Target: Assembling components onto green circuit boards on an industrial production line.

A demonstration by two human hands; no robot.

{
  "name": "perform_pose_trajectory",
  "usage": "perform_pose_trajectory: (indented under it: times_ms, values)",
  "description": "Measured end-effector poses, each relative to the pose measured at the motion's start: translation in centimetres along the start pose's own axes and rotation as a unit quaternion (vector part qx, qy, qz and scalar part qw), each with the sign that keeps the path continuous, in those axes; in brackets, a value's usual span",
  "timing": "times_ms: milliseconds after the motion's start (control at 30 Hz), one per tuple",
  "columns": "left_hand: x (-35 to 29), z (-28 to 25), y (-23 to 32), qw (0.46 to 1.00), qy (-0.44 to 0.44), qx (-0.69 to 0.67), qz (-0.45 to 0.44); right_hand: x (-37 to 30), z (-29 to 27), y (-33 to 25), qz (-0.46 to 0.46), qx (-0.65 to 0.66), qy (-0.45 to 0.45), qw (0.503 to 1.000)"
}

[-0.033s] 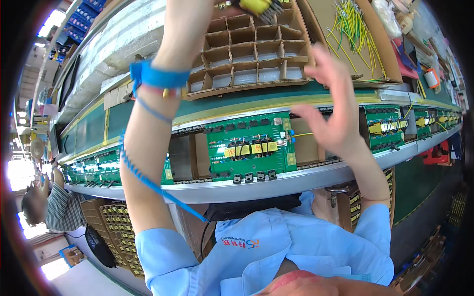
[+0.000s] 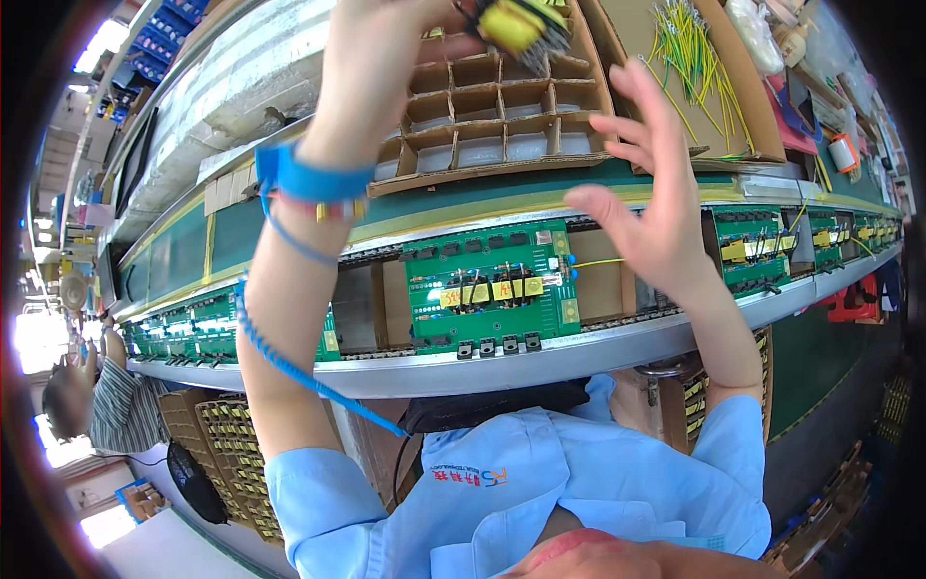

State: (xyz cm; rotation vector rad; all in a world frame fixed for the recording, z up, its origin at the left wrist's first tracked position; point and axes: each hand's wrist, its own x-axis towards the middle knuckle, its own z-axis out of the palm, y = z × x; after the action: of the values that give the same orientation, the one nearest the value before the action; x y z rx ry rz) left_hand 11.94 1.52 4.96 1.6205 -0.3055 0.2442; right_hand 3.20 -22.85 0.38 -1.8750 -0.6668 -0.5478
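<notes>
In what looks like the lifting-out step, the left hand grips a yellow-and-black component over the far divided carton, the right hand open nearer right, and exposed pins calling for care next.

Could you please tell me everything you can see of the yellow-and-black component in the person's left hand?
The component is a blocky part with a glossy yellow, tape-like middle between dark portions. Grey, metallic-looking pins bristle from its lower-right side; they are too blurred to count. It is tilted, in the fingers of the left hand, at the picture's upper edge, and appears in front of the far part of the divided cardboard box. Nothing else visibly touches it.
</notes>
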Motion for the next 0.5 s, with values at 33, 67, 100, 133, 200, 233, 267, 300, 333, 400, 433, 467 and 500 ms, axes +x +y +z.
perform_pose_trajectory:
  times_ms: [33, 67, 100, 133, 200, 233, 267, 300, 333, 400, 433, 467, 500]
  values:
    - [-1.5, 1.8, 0.8, 0.999, -0.011, -0.026, -0.040, 0.3, 0.1, 0.3, 0.003, -0.009, 0.004, 1.000]
    - [-4.3, 3.6, 2.3, 0.996, -0.016, -0.045, -0.080, 0.6, 0.4, 0.5, 0.059, 0.126, -0.021, 0.990]
    - [-6.1, 4.1, 2.8, 0.994, -0.023, -0.046, -0.096, 0.7, 0.6, 0.3, 0.111, 0.260, -0.049, 0.958]
    - [-7.8, 4.3, 3.4, 0.992, -0.024, -0.044, -0.112, 0.6, 0.7, -0.3, 0.107, 0.266, -0.054, 0.956]
    - [-10.1, 4.3, 3.6, 0.994, -0.014, -0.050, -0.101, -0.3, 1.2, -0.8, 0.098, 0.224, -0.119, 0.962]
    - [-11.2, 4.2, 3.4, 0.995, -0.031, -0.062, -0.078, -0.8, 1.7, -1.0, 0.105, 0.234, -0.122, 0.959]
    - [-12.3, 4.1, 2.9, 0.995, -0.048, -0.074, -0.056, -1.0, 2.0, -1.4, 0.107, 0.236, -0.124, 0.958]
    - [-13.3, 3.7, 2.6, 0.995, -0.072, -0.032, -0.060, -1.3, 2.3, -1.7, 0.107, 0.237, -0.138, 0.956]
    - [-14.4, 3.7, 3.2, 0.995, -0.077, -0.010, -0.060, -1.8, 2.5, -2.1, 0.111, 0.237, -0.151, 0.953]
    - [-15.5, 2.6, 2.6, 0.995, -0.075, 0.059, -0.033, -1.9, 3.1, -2.9, 0.134, 0.256, -0.213, 0.933]
    - [-16.1, 1.8, 2.6, 0.986, -0.093, 0.133, -0.028, -2.1, 3.4, -2.9, 0.148, 0.281, -0.237, 0.918]
    - [-16.6, 1.2, 2.8, 0.987, -0.093, 0.126, -0.038, -2.4, 3.7, -3.0, 0.162, 0.307, -0.260, 0.901]
    - [-17.4, 0.7, 3.6, 0.977, -0.100, 0.173, -0.075, -2.5, 3.7, -3.5, 0.188, 0.315, -0.276, 0.888]
